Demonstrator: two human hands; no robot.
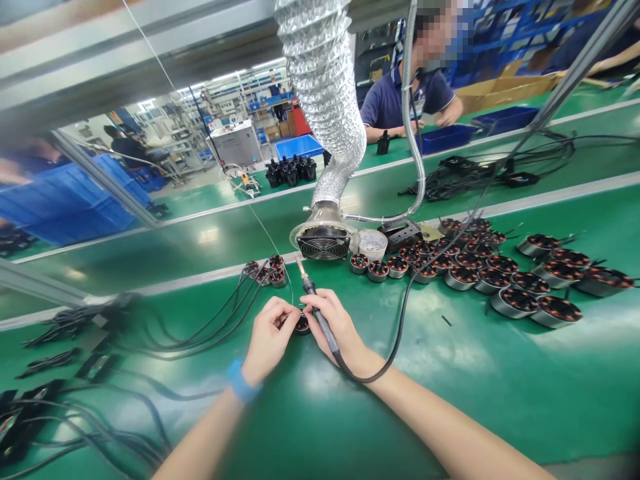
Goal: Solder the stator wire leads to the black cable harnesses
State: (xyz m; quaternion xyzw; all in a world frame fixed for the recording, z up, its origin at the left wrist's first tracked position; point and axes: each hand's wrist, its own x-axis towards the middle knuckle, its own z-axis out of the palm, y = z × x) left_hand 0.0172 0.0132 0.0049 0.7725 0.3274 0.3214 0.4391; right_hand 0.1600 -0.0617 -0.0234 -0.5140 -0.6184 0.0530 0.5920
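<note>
My right hand [340, 327] is closed round the grip of a soldering iron [323, 327], whose tip points away from me and up. Its thumb and index fingertips also reach a small round motor stator [302, 325] on the green bench, mostly hidden between my hands. My left hand [273, 330], with a blue band at the wrist, pinches at the stator's left side; what lies between its fingertips is too small to make out. A thin wire [273, 241] hangs from above and runs down to the fingertips.
A fume extractor [324, 241] on a foil duct hangs just beyond the iron. Many stators [463, 275] stand at right, beside a tip-cleaning pot [373, 245]. Black cables [200, 343] lie at left. The iron's cord [400, 333] crosses my right forearm. A co-worker [400, 100] sits opposite.
</note>
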